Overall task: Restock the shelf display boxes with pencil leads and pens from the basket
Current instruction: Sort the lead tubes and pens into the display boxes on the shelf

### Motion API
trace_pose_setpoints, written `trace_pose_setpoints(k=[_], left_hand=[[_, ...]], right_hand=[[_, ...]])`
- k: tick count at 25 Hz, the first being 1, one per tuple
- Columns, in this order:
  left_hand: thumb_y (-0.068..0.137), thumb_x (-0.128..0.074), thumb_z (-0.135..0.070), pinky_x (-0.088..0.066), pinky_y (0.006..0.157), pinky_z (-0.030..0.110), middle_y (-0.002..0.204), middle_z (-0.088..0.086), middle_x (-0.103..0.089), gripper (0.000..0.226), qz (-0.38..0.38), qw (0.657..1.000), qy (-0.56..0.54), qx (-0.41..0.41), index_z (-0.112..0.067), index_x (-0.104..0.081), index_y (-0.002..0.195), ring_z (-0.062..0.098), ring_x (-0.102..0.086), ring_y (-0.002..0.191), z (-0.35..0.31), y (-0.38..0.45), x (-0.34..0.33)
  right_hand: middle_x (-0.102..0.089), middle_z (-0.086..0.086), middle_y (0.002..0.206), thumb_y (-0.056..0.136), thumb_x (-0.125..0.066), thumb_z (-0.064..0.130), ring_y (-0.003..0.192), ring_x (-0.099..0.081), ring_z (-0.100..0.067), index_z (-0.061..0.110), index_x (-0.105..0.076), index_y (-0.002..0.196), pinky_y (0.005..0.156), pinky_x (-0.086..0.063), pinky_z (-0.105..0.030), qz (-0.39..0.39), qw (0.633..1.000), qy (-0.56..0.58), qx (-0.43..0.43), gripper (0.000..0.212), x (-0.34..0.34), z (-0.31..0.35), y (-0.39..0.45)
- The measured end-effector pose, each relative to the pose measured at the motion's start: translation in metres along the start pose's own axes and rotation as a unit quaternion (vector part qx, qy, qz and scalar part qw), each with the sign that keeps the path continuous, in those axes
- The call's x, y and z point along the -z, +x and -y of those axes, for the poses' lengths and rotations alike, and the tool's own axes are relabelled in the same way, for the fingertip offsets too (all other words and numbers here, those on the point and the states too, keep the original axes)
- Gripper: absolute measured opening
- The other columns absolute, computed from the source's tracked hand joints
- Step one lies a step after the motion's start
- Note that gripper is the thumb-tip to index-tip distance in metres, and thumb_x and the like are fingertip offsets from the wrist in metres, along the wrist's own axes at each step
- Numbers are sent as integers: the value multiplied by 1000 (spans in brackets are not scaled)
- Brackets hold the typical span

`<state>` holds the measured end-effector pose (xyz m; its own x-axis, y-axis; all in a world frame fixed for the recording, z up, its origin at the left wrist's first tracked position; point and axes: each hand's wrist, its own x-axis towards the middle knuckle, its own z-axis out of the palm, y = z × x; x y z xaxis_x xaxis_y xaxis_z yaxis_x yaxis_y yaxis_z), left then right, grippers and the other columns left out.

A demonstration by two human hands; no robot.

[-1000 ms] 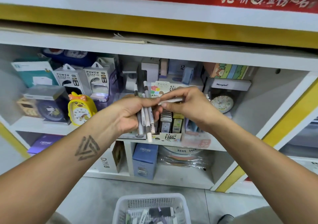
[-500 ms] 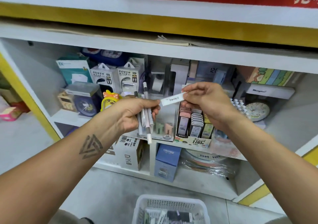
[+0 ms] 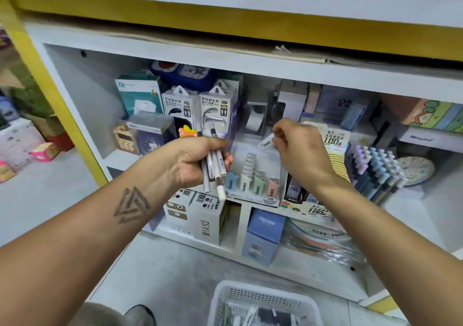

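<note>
- Just above the clear 2B display box (image 3: 255, 175) on the middle shelf, the white lead case (image 3: 266, 142) hangs in your right hand (image 3: 299, 154), tilted so its long axis runs from lower left to upper right, its lower end towards the box's open top.
- The box lies directly below and slightly left of the case, so the coming move looks like a short drop down and in; you would likely need to turn the case more upright to match the row of pastel cases already standing inside.
- Your right hand is the nearer one to that box: its fingers curl down and pinch the case at its upper right end, with most of the case showing beyond the fingertips.
- Your left hand (image 3: 198, 161) sits just left of the box, fist wrapped round a bundle of pens (image 3: 213, 168) that stand roughly upright, tips poking out above and below the fist; it touches nothing on the shelf.
- To the right, the pen display (image 3: 375, 168) with its lilac and blue caps is the probable home for that bundle, well apart from your left hand and across your right arm.
- Down at the bottom edge, the white basket (image 3: 225, 298) on the floor holds more stock, which is too blurred to sort.
</note>
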<state>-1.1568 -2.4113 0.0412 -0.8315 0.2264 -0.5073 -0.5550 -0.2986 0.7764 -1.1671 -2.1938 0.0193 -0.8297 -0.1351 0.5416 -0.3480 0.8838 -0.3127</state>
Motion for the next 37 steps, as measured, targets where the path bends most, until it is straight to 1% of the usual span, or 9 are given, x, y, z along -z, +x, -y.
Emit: trace_pose_setpoints(k=[4, 12, 17, 20, 22, 24, 28, 31, 37], left_hand=[[97, -55, -6, -52, 46, 26, 72, 16, -63, 3, -4, 1000, 3, -1, -7, -56, 94, 21, -62, 52, 2, 0, -3], [96, -55, -3, -53, 47, 24, 86, 20, -65, 6, 2, 1000, -1, 11, -5, -54, 101, 22, -62, 58, 1, 8, 3], [94, -55, -1, -53, 49, 24, 87, 19, -67, 8, 24, 1000, -5, 6, -4, -57, 102, 22, -68, 62, 0, 9, 4], [94, -55, -2, -53, 49, 23, 85, 18, -71, 7, 39, 999, -2, 3, -1, -61, 96, 23, -69, 62, 0, 7, 2], [95, -55, -3, -52, 49, 22, 88, 18, -73, 10, 51, 999, 3, 4, -1, -63, 98, 22, -69, 62, 0, 5, -2], [95, -54, -5, -53, 49, 23, 91, 18, -73, 14, 66, 998, 0, 6, 1, -63, 104, 22, -70, 64, 1, 3, -8], [98, -49, -6, -62, 64, 38, 97, 24, -72, 24, 75, 997, -15, 13, 7, -58, 116, 29, -74, 77, 4, 3, -20], [98, -50, -4, -61, 65, 49, 94, 25, -73, 15, 49, 999, -10, 8, 5, -58, 106, 34, -74, 75, 6, 4, -29], [96, -55, -4, -59, 59, 34, 75, 17, -69, 7, 68, 997, 18, 18, -4, -59, 90, 25, -67, 63, 17, 8, -57]], right_hand=[[-61, -14, 72, 88, -57, -7, 64, -57, -32, 7, -57, 90, 59, -54, -46, 45, 997, -64, 11, 15, -17, 3, 7], [-64, -13, 80, 84, -58, -10, 71, -62, -30, 9, -61, 86, 65, -56, -46, 126, 991, -49, 8, 20, -46, 3, 19], [-68, -10, 121, 87, -59, -8, 105, -66, -28, 17, -69, 124, 93, -53, -34, 228, 969, -101, 2, 45, -51, 5, 25], [-70, 0, 114, 97, -59, 8, 97, -69, -18, 24, -72, 119, 88, -56, -33, 177, 979, 66, -78, 31, -43, 16, 30], [-74, 0, 91, 98, -62, 23, 71, -69, -14, 23, -78, 100, 64, -55, -29, 179, 895, 348, -214, 16, -31, 25, 33], [-74, -6, 81, 95, -68, 22, 63, -65, -13, 16, -79, 90, 56, -49, -23, 203, 810, 488, -255, 14, -19, 27, 31], [-72, -11, 78, 91, -67, 1, 59, -62, -12, 0, -74, 101, 55, -51, -19, 147, 773, 549, -283, 12, 3, 15, 24], [-69, -13, 78, 94, -61, -2, 58, -58, -13, -6, -70, 109, 56, -51, -20, 74, 782, 549, -286, 18, 24, -3, 21], [-71, -16, 75, 89, -68, -2, 58, -62, -18, -1, -69, 97, 55, -52, -23, -7, 827, 511, -234, 8, 79, -42, 1]])
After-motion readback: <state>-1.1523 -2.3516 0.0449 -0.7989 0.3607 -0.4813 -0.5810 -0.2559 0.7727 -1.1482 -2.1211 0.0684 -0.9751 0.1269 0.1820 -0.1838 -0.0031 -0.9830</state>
